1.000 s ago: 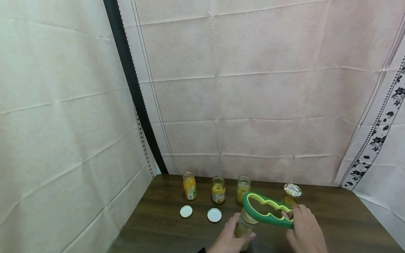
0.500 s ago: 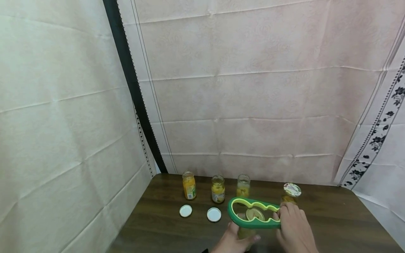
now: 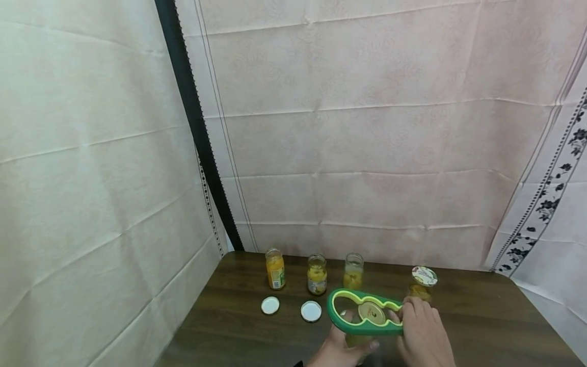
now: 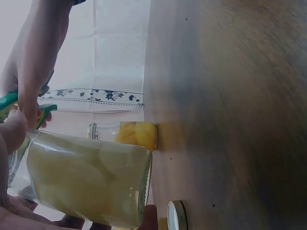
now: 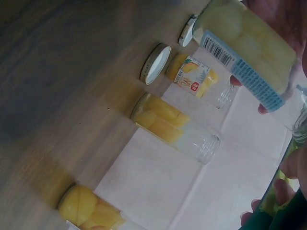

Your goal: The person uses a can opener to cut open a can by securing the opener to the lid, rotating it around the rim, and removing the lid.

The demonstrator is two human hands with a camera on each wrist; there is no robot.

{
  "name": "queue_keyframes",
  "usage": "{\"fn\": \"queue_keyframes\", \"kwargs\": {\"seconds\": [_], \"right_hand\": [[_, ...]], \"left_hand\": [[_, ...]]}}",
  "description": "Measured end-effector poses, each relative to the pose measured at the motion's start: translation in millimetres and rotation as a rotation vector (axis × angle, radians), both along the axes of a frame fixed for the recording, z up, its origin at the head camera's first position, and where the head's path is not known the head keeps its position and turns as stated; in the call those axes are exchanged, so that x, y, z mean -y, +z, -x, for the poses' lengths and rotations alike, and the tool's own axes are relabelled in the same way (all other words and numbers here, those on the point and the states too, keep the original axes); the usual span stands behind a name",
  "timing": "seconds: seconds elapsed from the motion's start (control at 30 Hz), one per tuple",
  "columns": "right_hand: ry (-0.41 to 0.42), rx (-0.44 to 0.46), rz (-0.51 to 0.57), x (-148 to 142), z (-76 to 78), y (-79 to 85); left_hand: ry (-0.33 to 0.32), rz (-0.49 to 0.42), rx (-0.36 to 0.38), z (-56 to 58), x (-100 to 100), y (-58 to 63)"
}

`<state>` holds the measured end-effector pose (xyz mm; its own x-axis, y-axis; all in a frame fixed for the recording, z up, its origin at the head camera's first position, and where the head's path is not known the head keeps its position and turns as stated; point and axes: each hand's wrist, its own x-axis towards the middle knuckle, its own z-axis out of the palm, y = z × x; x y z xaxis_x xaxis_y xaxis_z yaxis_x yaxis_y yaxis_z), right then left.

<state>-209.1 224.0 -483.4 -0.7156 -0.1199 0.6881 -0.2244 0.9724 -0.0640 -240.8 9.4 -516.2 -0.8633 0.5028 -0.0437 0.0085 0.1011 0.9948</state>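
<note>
My left hand (image 3: 338, 350) grips a glass jar (image 4: 86, 177) of pale fruit pieces, its fingers wrapped round the side. A blue label with a barcode (image 5: 244, 79) shows on this jar in the right wrist view. In my right hand (image 3: 424, 331) is the handle end of a green jar opener (image 3: 339, 323) with wavy lime inner edges. Its loop surrounds the jar's round, gold-coloured lid (image 3: 371, 312) as seen from above. The right fingers hide the opener's handle, and the opener covers part of the jar's neck in the head view.
Behind stand three lidless jars of yellow fruit: a left one (image 3: 275, 270), a middle one (image 3: 317, 275) and a right one (image 3: 353, 270). A lidded jar (image 3: 422, 281) is farther right. Two white-lined lids (image 3: 270, 305) lie on the brown table (image 3: 229, 331), before a hanging cloth.
My right hand has carried the jar opener left and slightly down, from beside the jar's top to around its lid. The left hand keeps its grip on the jar, which has shifted slightly right.
</note>
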Motion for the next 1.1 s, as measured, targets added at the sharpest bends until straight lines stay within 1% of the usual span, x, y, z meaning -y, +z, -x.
{"fn": "queue_keyframes", "kwargs": {"seconds": [0.23, 0.37, 0.43, 0.6, 0.73, 0.83, 0.87, 0.93, 1.03, 1.07, 1.1], "right_hand": [[0.029, -0.07, -0.062, -3.1, 0.1, -6.3], [0.026, -0.072, -0.068, -3.3, -0.8, -8.4], [0.021, -0.07, -0.068, -3.0, -1.2, -9.0], [0.054, -0.1, -0.053, -4.8, -0.4, -11.5], [0.098, -0.137, -0.039, -7.6, -0.1, -14.6], [0.113, -0.143, -0.033, -9.0, -1.5, -15.7], [0.115, -0.136, -0.034, -9.6, -2.1, -15.8], [0.12, -0.129, -0.037, -11.1, -2.9, -15.7], [0.154, -0.143, -0.053, -13.1, -2.4, -14.1], [0.174, -0.155, -0.059, -13.7, -1.8, -13.3], [0.195, -0.17, -0.065, -14.4, -0.9, -12.4]], "left_hand": [[-0.019, -0.038, 0.017, -2.6, 2.0, -2.1], [-0.05, -0.08, 0.016, -3.3, 2.0, -2.7], [-0.058, -0.087, 0.003, -3.5, 2.1, -3.2], [-0.088, -0.076, -0.014, -3.0, 4.8, -4.6], [-0.128, -0.062, 0.022, -1.3, 8.4, -6.7], [-0.194, -0.093, 0.049, -0.6, 13.3, -8.7], [-0.232, -0.115, 0.043, 0.4, 15.0, -9.2], [-0.297, -0.147, 0.054, 1.8, 18.7, -8.6], [-0.4, -0.179, 0.041, 5.6, 23.1, -6.4], [-0.429, -0.186, 0.03, 7.4, 23.9, -5.3], [-0.446, -0.177, 0.003, 8.7, 24.8, -4.6]]}}
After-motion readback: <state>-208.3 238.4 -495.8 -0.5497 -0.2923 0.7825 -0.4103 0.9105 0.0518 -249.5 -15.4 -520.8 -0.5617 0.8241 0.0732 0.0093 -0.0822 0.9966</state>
